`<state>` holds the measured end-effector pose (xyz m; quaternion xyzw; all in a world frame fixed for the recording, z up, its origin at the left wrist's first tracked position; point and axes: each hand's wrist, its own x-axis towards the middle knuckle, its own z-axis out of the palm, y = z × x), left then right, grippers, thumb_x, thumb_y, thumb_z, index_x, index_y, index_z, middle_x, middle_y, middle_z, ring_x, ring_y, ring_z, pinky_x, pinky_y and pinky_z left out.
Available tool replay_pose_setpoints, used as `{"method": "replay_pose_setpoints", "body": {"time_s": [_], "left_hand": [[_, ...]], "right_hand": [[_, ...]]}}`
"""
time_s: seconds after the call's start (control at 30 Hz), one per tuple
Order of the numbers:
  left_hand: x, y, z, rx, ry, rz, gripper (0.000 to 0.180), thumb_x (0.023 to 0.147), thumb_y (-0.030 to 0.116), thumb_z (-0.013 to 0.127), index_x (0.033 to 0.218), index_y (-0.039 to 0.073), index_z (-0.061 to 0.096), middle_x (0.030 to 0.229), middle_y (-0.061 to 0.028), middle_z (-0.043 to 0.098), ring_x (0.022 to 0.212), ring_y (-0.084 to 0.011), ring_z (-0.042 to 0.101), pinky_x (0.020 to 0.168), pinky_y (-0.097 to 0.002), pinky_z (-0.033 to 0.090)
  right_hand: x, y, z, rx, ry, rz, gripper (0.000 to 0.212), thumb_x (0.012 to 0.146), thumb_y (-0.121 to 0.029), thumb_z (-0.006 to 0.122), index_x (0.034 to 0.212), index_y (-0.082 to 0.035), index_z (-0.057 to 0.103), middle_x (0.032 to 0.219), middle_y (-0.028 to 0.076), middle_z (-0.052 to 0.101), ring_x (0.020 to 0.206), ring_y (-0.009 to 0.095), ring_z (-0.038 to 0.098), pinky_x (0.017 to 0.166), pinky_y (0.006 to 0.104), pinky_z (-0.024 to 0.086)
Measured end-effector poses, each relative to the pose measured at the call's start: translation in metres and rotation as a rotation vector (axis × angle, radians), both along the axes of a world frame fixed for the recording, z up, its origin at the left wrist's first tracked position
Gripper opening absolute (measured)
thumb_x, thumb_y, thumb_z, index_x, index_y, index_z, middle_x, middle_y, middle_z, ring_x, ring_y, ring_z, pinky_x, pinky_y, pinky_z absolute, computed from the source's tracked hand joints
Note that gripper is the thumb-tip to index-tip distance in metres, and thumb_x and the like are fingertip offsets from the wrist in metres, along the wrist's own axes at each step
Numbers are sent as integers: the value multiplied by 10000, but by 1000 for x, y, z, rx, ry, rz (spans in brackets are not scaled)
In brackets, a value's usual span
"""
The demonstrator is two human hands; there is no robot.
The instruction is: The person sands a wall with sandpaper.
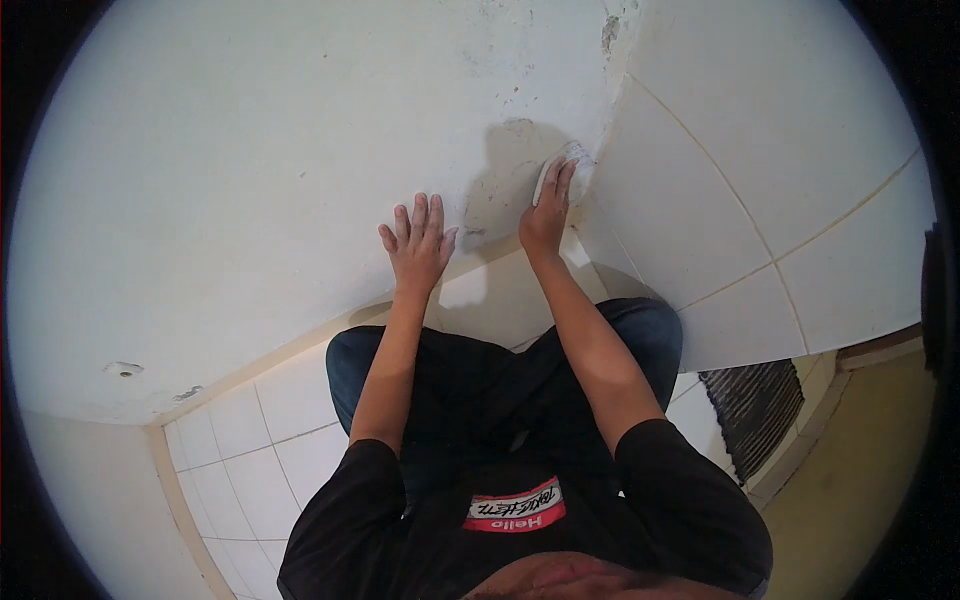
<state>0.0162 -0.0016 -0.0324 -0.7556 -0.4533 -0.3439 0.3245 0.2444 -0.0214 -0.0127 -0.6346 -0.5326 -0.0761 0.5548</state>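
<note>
Holding the pad (577,152) at the wall (250,200) near the tiles (690,200), you had your right hand (547,222) closed over its back and your left hand (419,250) spread wide, gripping nothing; the pad seemed light, probably slightly soft, best held by its edges.
</note>
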Motion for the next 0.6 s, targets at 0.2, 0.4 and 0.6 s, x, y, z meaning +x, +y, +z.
{"method": "replay_pose_setpoints", "body": {"time_s": [0.2,0.4,0.6], "left_hand": [[0,0,0,-7,0,-4,688,894,477,647,1503,206,479,1653,-41,284,1561,-335,58,1219,-564,-79],[-1,-1,0,-6,28,9,715,891,501,655,1507,188,471,1631,-71,321,1553,-361,64,1208,-577,-88],[-2,-2,0,-35,68,29,741,885,524,665,1507,170,473,1619,-95,338,1543,-389,73,1196,-589,-100]], "right_hand": [[-19,-9,-1,-10,-157,97,823,760,107,438,1556,45,238,1613,328,164,1503,475,170,1212,540,178],[-43,-18,-3,-51,-398,265,750,755,35,496,1499,7,411,1590,276,296,1494,425,255,1219,548,180],[-43,-18,-9,-103,-546,369,652,847,-60,506,1497,-84,457,1582,179,373,1483,359,304,1215,552,203]]}}
